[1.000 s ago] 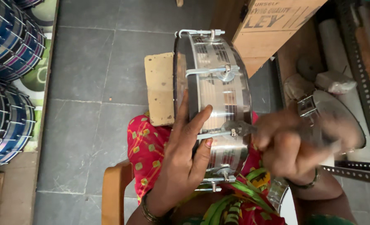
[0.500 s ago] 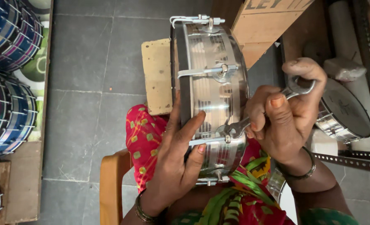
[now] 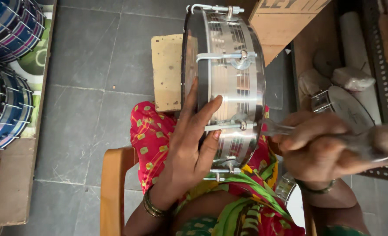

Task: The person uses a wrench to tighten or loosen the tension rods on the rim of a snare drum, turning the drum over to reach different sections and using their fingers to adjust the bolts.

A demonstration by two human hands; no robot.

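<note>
A shiny metal drum stands on its edge on my lap, with tension rods and lugs along its shell. My left hand lies flat against its dark head and rim, fingers spread, holding it steady. My right hand is closed around a metal key wrench, blurred by motion. The wrench's tip sits at a lug on the drum's near side.
A tan block lies on the grey tiled floor behind the drum. Blue striped drums are stacked at the left. A cardboard box and another metal drum stand at the right, near a slotted rack. I sit on a wooden stool.
My right hand has swung the wrench down and to the right, turning it at the lug. The view has shifted slightly. My left hand stays on the drum.
</note>
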